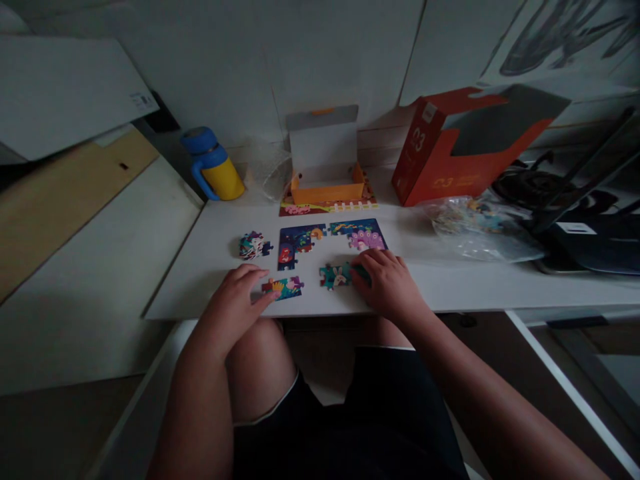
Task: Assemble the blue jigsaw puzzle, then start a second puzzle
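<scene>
On the white tabletop, my left hand (239,297) lies with its fingers apart, its thumb tip at the left end of a small joined puzzle section (287,287) showing yellow and purple shapes. My right hand (389,280) curls its thumb and fingers around the right end of a teal puzzle section (339,276) with a white rabbit, partly covering it. Behind both hands, a partly assembled puzzle border (295,235) has a dark blue edge and a purple figure at its right. A small pile of loose puzzle pieces (251,245) sits to the left.
An open orange box (327,193) stands on a colourful picture sheet (297,209) at the back. To its left is a blue and yellow bottle (220,175). A large red box (425,167), a clear bag of pieces (475,227) and a gas burner (535,183) are on the right.
</scene>
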The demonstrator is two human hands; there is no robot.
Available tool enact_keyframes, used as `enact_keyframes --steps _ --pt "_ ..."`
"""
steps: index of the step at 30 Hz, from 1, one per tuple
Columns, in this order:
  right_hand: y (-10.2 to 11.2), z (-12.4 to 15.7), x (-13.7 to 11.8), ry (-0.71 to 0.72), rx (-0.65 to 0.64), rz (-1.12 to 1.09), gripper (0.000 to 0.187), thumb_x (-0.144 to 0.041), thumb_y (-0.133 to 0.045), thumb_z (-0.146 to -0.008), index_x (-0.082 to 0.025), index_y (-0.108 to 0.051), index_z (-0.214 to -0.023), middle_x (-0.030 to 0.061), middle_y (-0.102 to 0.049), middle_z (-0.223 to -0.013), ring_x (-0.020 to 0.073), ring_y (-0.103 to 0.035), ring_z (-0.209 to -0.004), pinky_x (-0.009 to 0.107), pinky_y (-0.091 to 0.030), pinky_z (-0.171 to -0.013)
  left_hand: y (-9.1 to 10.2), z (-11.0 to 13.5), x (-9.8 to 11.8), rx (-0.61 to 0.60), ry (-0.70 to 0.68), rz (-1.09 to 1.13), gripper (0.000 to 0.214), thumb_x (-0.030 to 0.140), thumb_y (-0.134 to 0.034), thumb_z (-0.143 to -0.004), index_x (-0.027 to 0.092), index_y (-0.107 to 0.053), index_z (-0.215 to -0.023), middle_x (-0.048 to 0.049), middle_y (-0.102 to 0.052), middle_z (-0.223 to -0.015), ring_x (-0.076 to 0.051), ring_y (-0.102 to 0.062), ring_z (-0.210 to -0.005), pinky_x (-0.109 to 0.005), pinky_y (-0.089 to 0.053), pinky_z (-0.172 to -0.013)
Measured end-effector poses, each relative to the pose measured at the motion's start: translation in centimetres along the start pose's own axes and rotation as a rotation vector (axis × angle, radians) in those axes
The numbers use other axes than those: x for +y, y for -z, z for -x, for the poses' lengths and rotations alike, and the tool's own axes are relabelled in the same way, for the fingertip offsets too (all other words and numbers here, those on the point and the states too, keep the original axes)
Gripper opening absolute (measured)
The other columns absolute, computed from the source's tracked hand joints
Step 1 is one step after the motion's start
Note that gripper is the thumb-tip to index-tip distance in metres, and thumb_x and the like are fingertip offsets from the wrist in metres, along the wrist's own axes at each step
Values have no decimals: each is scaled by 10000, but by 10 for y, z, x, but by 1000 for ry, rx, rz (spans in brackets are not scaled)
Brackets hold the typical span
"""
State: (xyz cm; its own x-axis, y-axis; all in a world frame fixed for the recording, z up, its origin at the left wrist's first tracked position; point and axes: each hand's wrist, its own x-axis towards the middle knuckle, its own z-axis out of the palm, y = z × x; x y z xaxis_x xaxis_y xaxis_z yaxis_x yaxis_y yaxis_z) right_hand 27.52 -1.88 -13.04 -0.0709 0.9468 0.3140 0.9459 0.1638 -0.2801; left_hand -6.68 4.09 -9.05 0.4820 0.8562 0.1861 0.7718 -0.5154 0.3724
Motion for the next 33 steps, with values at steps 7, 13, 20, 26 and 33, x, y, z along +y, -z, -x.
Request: enact_keyframes --steps 7,13,20,26,33 --pt "-1 1 1 18 19 8 188 -348 -626 -1047 -230 -734 -1146 124 -755 -1211 326 -628 -1106 427 -408 -882 -9 8 -6 -103 7 113 373 340 -806 -915 271 -724 -1273 -72 -652 -1294 -300 -645 -1248 -470 -526 -1130" --pt "-1 1 1 13 21 -8 183 -331 -628 -1040 -227 -739 -1142 114 -755 -1198 322 -636 -1104 429 -417 -888 -10 2 1 -138 -24 182 372 276 -837 -901 242 -700 -1245 -72 -657 -1285 -281 -648 -1235 -453 -521 -1120" --pt "-1 0 1 16 20 -4 193 -339 -624 -1051 -223 -739 -1153 119 -757 -1210 323 -636 -1120 423 -420 -904 -15 -2 9 -189 -53 208 379 265 -877 -871 254 -687 -1199 -62 -668 -1251 -274 -656 -1200 -444 -528 -1090" --pt "-3 0 2 17 30 -4 177 -330 -651 -1039 -220 -740 -1146 110 -757 -1193 313 -637 -1098 413 -407 -876 -21 -2 10 -199 -89 247 396 302 -889 -865 267 -661 -1186 -52 -657 -1236 -275 -649 -1183 -444 -543 -1050" --pt "-4 1 2 33 51 -1 188 -336 -642 -1045 -216 -744 -1147 121 -756 -1184 312 -635 -1086 412 -411 -861 -21 -3 22 -190 -95 240 393 234 -911 -836 246 -667 -1144 -40 -668 -1190 -264 -648 -1135 -407 -539 -995"
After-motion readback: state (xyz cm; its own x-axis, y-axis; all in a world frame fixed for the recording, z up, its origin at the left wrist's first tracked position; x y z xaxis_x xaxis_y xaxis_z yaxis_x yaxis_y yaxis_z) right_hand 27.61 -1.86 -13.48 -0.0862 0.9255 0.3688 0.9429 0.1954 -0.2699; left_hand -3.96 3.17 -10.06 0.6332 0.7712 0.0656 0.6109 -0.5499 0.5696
